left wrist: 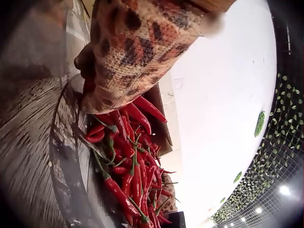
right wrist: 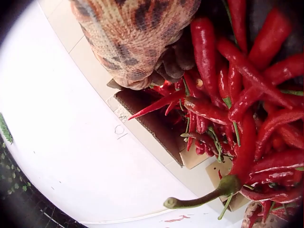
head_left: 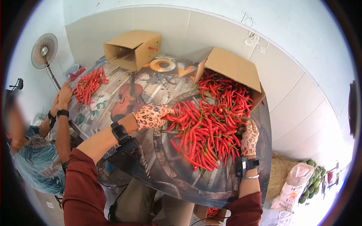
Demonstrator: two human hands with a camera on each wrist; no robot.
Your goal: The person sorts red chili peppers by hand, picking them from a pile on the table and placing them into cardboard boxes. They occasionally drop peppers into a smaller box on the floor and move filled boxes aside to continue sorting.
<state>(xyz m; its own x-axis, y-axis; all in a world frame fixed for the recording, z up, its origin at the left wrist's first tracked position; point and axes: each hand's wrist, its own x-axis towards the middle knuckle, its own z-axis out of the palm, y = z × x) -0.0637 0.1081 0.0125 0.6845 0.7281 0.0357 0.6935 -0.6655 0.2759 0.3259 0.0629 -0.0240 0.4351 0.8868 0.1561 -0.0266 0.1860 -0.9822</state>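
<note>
A broad heap of red chili peppers [head_left: 205, 132] with green stems covers the right part of the table. My left hand [head_left: 152, 116], in a leopard-print glove, is at the heap's left edge. In the left wrist view, a bit of red shows between the bent dark fingertips [left wrist: 84, 62] and the thumb side of the glove. My right hand [head_left: 249, 139], gloved alike, lies along the heap's right edge. Its dark-palmed fingers [right wrist: 173, 61] bend in against the peppers in the right wrist view; whether they grip any, I cannot tell.
A cardboard box [head_left: 235, 67] lies on its side behind the heap, peppers spilling from its mouth. Another box [head_left: 147, 51] stands at the back left. Across the table a person [head_left: 37, 150] has their hands by a smaller pepper pile [head_left: 89, 86]. A pepper-filled box [head_left: 215, 220] sits below the front edge.
</note>
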